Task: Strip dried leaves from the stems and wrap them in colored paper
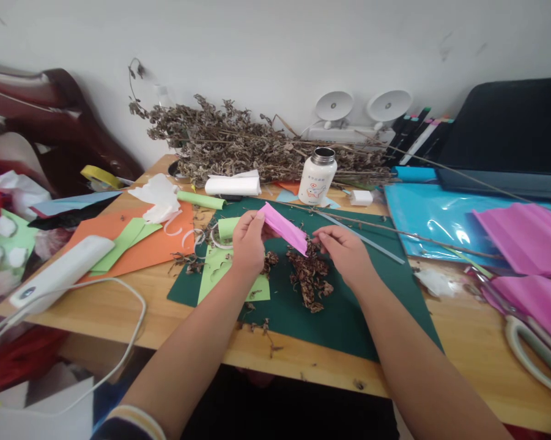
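Note:
A folded strip of pink crepe paper [285, 230] is pinched by its upper left end in my left hand [250, 241]. Close to the paper's lower right end is my right hand [346, 250], its thumb and forefinger pressed together. Whatever sits between those fingertips is too small to make out. Directly below lies a heap of brown dried leaves [312, 278] on the green cutting mat [348, 324]. Under my left wrist, light green paper [215, 278] with cut-out shapes lies on the mat, partly covered by my forearm.
Behind the mat stands an open white bottle [318, 180] before a long bundle of dried plants [229, 140]. Large scissors [527, 330] and pink sheets [527, 235] lie right. A corded white device [64, 272] rests left, near orange paper [133, 238]. A thin stalk [394, 229] crosses the mat.

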Demonstrator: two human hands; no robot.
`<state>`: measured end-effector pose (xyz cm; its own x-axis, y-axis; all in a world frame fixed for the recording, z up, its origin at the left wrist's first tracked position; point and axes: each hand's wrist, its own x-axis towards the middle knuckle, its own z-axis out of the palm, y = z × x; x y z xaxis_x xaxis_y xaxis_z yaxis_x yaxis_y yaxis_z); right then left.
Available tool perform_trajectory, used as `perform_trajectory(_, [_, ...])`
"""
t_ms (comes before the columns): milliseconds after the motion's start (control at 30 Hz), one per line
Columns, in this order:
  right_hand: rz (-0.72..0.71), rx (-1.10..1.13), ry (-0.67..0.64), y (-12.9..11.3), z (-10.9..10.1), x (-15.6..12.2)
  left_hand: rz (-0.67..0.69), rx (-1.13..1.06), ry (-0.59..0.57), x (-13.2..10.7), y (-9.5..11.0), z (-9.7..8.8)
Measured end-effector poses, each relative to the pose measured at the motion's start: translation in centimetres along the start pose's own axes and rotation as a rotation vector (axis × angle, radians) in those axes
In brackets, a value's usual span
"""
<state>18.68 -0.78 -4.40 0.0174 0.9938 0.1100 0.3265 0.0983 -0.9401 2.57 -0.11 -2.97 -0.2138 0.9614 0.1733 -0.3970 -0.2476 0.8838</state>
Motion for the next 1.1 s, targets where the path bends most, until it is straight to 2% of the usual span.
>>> perform_trajectory(200, [-0.038, -0.045, 0.089, -0.1, -0.2, -0.1, -0.018, 0.018, -0.005, -0.1, 0.1, 0.1])
perform_trajectory(300, [-0.055, -0.005, 0.076, -0.2, -0.2, -0.2, 0.006, -0.031, -0.019, -0.3, 0.1, 0.2])
perform_trajectory(400, [-0.039, 0.147, -0.055, -0.6, 0.0, -0.3, -0.015, -0.061, -0.060, -0.6, 0.2, 0.4])
perform_trajectory(567, [0.064, 0.471, -0.453, -1.4, -0.1, -1.1, -0.139, -0.042, -0.187, -1.3, 0.3, 0.7])
perform_trajectory(633, [0.058, 0.491, -0.501, -1.5, -0.2, -1.3, -0.152, -0.014, -0.217, -1.5, 0.1, 0.8])
perform_trajectory(700, [0.064, 0.465, -0.434, -1.5, -0.2, -1.3, -0.166, 0.040, -0.264, -1.5, -0.1, 0.8])
perform_trajectory(800, [0.079, 0.466, -0.187, -1.1, -0.1, -0.9, -0.165, 0.182, -0.394, -1.4, -0.2, 0.7])
perform_trajectory(933, [0.075, 0.592, 0.174, -1.0, -0.3, -0.1, 0.022, 0.659, -0.633, -1.5, 0.5, 0.7])
perform_trajectory(1033, [0.045, 0.649, 0.291, -1.1, -0.6, 0.3, 0.134, 1.044, -0.893, -1.7, 1.3, 0.7])
perform_trajectory(1100, [0.039, 0.657, 0.313, -1.1, -0.7, 0.6, 0.148, 1.234, -1.002, -2.0, 1.5, 0.6])
